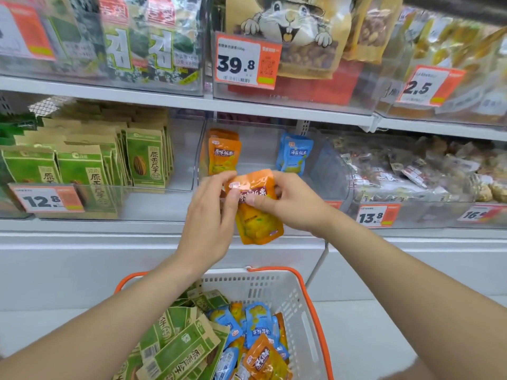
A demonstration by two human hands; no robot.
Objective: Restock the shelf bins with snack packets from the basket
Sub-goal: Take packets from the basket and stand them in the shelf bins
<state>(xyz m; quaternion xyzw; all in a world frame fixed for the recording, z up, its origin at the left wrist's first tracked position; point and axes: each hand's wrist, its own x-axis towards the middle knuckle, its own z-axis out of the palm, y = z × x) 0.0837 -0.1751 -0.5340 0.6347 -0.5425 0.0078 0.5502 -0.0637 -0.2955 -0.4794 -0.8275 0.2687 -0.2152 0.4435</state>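
Head view: orange packet [259,223] is pinched near its top by thumbs and fingers of left hand [211,215] and right hand [293,204], held just before the clear middle bin [260,157]. Placing step judged in hand. Packet must next be lifted over the front lip and stood beside shelved orange packets [224,157]. Open room is seen between these and blue packet [295,154]. Basket [315,319] sits below.

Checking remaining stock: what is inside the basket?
Green packets, blue packets and orange packets lie piled in the basket. Anything beneath the top layer is covered, so the count cannot be told.
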